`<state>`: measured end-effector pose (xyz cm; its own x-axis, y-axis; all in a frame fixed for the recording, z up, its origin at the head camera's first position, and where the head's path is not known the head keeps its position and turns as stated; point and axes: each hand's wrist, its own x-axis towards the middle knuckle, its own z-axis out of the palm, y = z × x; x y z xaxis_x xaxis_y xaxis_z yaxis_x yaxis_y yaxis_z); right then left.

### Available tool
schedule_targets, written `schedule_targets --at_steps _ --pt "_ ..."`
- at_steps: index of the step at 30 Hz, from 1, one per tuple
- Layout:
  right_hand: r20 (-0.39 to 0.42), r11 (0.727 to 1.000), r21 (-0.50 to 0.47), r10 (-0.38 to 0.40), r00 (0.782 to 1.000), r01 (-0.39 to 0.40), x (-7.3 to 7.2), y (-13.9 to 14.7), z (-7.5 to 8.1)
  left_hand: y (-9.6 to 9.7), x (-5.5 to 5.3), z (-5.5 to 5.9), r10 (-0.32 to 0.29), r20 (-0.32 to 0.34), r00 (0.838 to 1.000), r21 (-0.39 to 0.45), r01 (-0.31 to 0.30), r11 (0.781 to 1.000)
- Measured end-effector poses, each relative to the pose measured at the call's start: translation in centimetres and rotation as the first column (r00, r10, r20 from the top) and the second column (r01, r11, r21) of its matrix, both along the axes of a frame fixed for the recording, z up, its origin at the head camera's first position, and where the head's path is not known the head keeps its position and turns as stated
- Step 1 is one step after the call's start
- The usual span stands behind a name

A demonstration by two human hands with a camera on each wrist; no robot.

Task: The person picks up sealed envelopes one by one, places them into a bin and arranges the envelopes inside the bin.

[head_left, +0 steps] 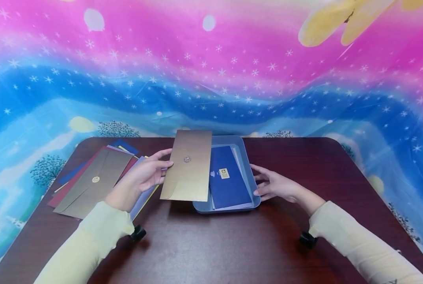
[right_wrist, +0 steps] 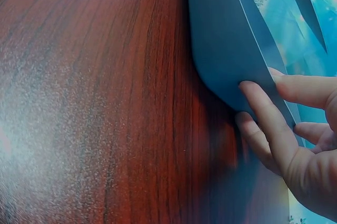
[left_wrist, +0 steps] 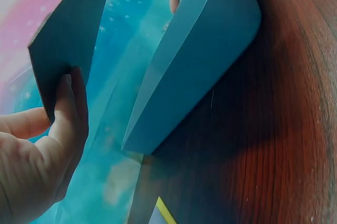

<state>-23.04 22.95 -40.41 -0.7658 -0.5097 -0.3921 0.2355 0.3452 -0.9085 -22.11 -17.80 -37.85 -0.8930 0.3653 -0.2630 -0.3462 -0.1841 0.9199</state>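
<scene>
My left hand (head_left: 144, 173) pinches a gold envelope (head_left: 188, 169) by its left edge, thumb on the front and fingers behind. A round seal sits on the envelope's flap. It is held above the left part of a grey-blue tray (head_left: 251, 169) and hides that part. Inside the tray lies a dark blue envelope (head_left: 229, 189) with a pale label, on top of lighter ones. My right hand (head_left: 276, 186) holds the tray's right side; in the right wrist view its fingers (right_wrist: 261, 105) lie against the outer wall and at the rim.
Left of the tray, a fanned pile of envelopes lies on the dark wood table (head_left: 232, 244), a brown envelope (head_left: 99, 181) with a round seal on top. Blue, red and lilac ones stick out beneath. A colourful snowflake-patterned cloth (head_left: 211, 86) hangs behind the table.
</scene>
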Motion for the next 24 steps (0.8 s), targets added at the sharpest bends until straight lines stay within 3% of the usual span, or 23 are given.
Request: schedule_targets --at_steps 24 --pt "0.001 1.0 0.018 -0.007 1.0 0.007 0.0 -0.2 0.0 3.7 -1.2 -0.9 -0.004 0.077 0.997 0.096 -0.003 0.995"
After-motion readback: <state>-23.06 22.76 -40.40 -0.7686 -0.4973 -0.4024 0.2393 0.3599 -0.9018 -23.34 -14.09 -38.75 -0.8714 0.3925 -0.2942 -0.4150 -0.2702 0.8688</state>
